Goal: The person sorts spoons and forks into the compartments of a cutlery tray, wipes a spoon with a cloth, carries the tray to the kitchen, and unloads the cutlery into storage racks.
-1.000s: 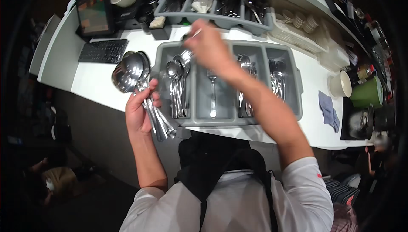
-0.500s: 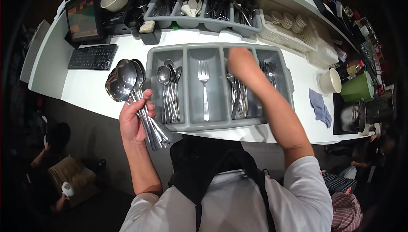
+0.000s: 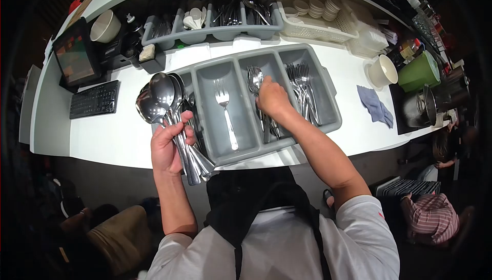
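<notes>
My left hand (image 3: 170, 139) is closed round the handles of several large serving spoons (image 3: 162, 91), bowls up, over the left end of the grey cutlery tray (image 3: 252, 152). A single large fork (image 3: 222, 95) lies in the tray's second compartment. In the third compartment, my right hand (image 3: 271, 97) has its fingers closed at the spoons and forks (image 3: 254, 79) there; whether it holds one of them is hidden. Several forks (image 3: 304, 87) fill the right compartment. The leftmost compartment, holding more cutlery, is partly covered by the serving spoons.
Behind the tray stand a grey cutlery holder (image 3: 220, 33) and a cream basket (image 3: 318, 33) with small cups. A screen (image 3: 77, 54) and keyboard (image 3: 95, 99) are at left. A blue cloth (image 3: 375, 105), white tub (image 3: 383, 71) and green container (image 3: 419, 71) are at right.
The view has turned, and the tray now appears tilted. My right hand has moved from the left compartments to the third and down into its cutlery. My left hand still holds the serving spoons.
</notes>
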Motion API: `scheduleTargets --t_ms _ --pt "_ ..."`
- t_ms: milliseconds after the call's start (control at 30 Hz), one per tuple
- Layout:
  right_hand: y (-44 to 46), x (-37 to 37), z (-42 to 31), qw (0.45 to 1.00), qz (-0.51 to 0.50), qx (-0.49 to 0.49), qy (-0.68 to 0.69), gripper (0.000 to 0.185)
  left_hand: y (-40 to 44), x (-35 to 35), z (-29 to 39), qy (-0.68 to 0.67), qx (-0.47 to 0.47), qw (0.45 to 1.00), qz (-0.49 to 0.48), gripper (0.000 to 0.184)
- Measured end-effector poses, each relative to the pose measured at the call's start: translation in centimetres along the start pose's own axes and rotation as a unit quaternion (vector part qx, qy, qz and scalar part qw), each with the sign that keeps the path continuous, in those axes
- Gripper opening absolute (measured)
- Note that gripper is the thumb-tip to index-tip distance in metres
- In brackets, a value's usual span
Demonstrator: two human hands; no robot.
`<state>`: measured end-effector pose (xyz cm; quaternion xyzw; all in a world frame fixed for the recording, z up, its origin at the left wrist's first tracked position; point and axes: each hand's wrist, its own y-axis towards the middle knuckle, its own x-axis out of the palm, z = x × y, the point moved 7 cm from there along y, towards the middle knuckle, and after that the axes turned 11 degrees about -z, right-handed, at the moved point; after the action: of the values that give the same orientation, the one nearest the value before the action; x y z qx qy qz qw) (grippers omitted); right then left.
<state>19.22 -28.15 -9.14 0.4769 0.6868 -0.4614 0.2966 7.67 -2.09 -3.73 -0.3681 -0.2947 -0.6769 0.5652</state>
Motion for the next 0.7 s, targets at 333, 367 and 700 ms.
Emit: scheduleTargets --t_ms 333,367,700 --pt "-1.3 -0.1 0.2 0.999 -0.009 0.036 0.021 0.023 0.1 -0.7 -0.3 -0.011 -0.016 1.0 -0.011 0.035" --pt "-1.4 0.0 0.5 0.999 0.016 0.023 0.036 0.022 -0.1 -0.9 -0.3 -0.012 -0.018 1.0 -0.011 0.035" --pt "-3.9 -0.2 2.1 0.925 0.067 -0.078 0.366 0.018 -0.4 -1.2 0.4 -0.004 0.0 1.0 -0.003 0.033"
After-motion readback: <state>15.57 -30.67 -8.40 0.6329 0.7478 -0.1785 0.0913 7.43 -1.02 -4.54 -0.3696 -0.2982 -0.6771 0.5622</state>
